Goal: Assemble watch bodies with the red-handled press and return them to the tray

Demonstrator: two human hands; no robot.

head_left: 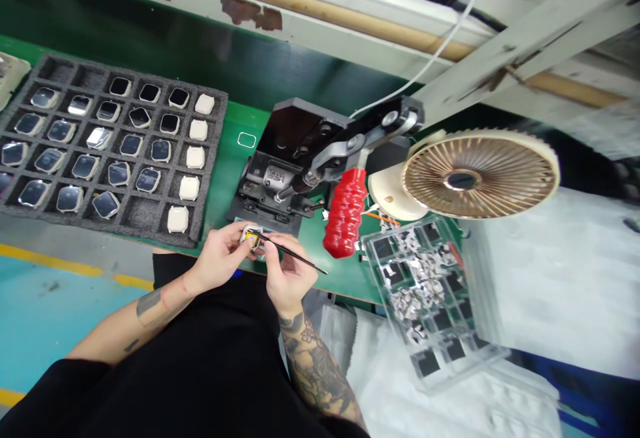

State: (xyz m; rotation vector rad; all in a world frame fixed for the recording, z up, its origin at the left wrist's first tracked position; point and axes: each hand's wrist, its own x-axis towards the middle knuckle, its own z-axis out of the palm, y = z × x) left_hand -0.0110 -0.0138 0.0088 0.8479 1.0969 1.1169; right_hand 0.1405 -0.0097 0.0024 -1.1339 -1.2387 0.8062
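Between the fingers of my left hand (223, 255) is a small smartwatch case (251, 233) with a yellow patch inside. My right hand (289, 270) pinches thin black tweezers (297, 255), their tip at the case and their rear end slanting down to the right. Both hands are close together at the table's front edge. Just behind them stands a black toggle press (285, 171) with a red handle (345, 215). A thin white rectangular frame (247, 140) lies on the green mat left of the press.
A grey foam tray (140, 215) at left holds rows of watches and several pale cases (189, 188). A fan (480, 175) stands right of the press. In front of it, a clear compartment tray (430, 385) holds small parts. White plastic sheeting (555, 278) lies at far right.
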